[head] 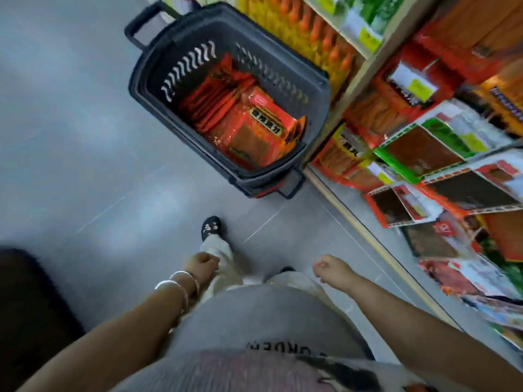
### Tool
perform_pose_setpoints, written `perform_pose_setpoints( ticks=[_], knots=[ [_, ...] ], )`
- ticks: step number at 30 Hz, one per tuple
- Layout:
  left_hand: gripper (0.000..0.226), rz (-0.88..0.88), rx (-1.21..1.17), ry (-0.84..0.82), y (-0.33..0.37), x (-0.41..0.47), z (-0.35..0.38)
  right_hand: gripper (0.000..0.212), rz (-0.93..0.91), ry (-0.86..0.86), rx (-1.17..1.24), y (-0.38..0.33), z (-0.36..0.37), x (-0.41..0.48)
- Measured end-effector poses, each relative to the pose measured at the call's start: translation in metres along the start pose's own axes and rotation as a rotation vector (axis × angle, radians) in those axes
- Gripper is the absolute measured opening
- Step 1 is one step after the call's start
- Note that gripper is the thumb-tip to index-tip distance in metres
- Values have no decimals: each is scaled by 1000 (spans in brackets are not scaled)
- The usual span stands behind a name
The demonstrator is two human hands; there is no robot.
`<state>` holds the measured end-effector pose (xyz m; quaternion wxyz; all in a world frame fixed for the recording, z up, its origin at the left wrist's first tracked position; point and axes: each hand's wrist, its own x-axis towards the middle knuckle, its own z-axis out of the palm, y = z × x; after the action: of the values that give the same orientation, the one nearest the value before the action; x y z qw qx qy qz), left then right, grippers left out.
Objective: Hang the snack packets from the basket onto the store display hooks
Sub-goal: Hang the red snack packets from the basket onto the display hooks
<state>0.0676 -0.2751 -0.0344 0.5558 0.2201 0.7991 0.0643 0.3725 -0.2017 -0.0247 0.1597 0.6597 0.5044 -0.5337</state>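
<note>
1. Bottom edge: a grey shirt (254, 315) fills the near view; its printed lettering is partly cut off and unreadable. A dark shape at lower left is cropped, and I cannot tell what it is.
2. Left hand (202, 265): curled into a loose fist, holding nothing visible, hanging beside the pale trouser leg. Bangles (181, 284) ring the wrist.
3. Right hand (329, 267): fingers curled in, thumb against them; nothing seen in the grip, though the palm side is turned away from the camera.
4. One dark patterned shoe (210, 227) is forward on the grey tile floor (85, 137); the other foot is almost wholly hidden by the trousers and shirt.
5. Basket (317, 89): dark plastic, slotted walls, standing on the floor ahead of the shoe, well apart from both hands, its far-right side close against the shelving. One handle shows at the upper left, another at the near corner.
6. Packets (254, 125): red-orange, stacked inside the basket, top one lying flat and tilted; label print blurred. The lower ones are hidden, so no count.
7. Display (424, 154), right side: hanging packets in red, green and white overlap heavily; motion blur smears them and the hooks themselves cannot be made out. The far shelf holds orange and yellow goods, cropped at the top.
</note>
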Motion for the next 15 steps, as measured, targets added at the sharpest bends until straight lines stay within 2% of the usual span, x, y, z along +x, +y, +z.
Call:
perform_pose_setpoints(
  ticks=[3,7,11,15],
  knots=[
    [15,13,62,-9,7,22,-50,21,-50,42,103,-62,5,16],
    [18,35,-30,31,40,51,-122,9,-146,91,372,-152,11,27],
    [15,110,-82,94,83,76,-178,15,-227,114,450,-221,10,49],
    [22,220,-84,60,138,92,-203,15,-195,132,511,-263,-3,82]
  ],
)
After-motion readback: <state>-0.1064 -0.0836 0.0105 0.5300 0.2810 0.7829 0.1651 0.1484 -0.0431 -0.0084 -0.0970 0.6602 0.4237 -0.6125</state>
